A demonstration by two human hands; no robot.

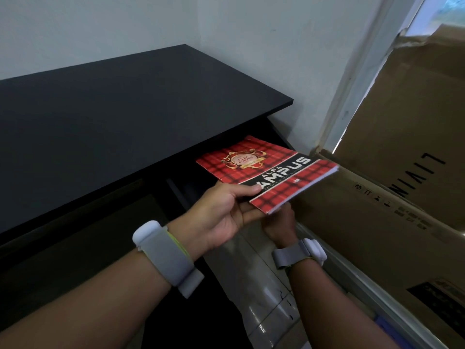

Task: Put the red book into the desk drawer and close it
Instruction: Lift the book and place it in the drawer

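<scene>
The red book (274, 170), a red plaid notebook with a black title band, hangs level just under the front right edge of the black desk (125, 109). My left hand (226, 210) grips its near edge, thumb on the cover and fingers underneath. Its far half reaches over the dark drawer opening (183, 185) below the desktop; the drawer's inside is too dark to make out. My right hand (279, 222) is lower, beneath the book's near corner. Its fingers are hidden by the book, so what it touches is unclear. Both wrists wear grey bands.
A large open cardboard box (377, 210) stands close on the right, its flaps beside the book. A wall corner and a white door frame (352, 96) rise behind. Pale floor tiles (264, 298) show between desk and box.
</scene>
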